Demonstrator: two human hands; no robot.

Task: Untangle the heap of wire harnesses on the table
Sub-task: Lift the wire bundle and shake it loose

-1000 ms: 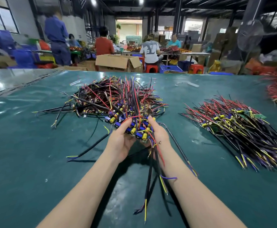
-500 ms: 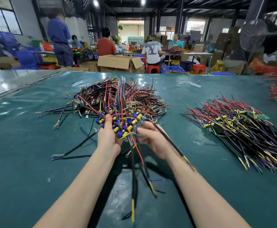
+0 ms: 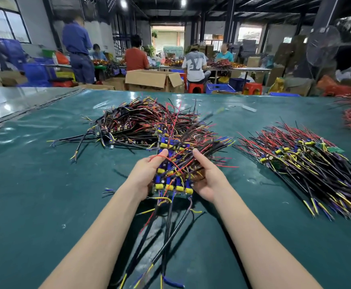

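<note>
Left hand (image 3: 144, 176) and right hand (image 3: 209, 180) clamp a bundle of blue-and-yellow-capped wire harnesses (image 3: 173, 176) (leads dangling); tugging could snag the tangled black-and-red heap (image 3: 137, 126).

A single wide-angle camera on the person's head looks forward and down along both bare forearms (image 3: 99, 236) onto the glossy dark green counter (image 3: 24, 205). The left hand (image 3: 147, 174) and right hand (image 3: 209, 180) sit close below the lens, near the frame's centre. The upper third reaches level across the workshop to a bright open doorway (image 3: 167, 39) far behind.
</note>
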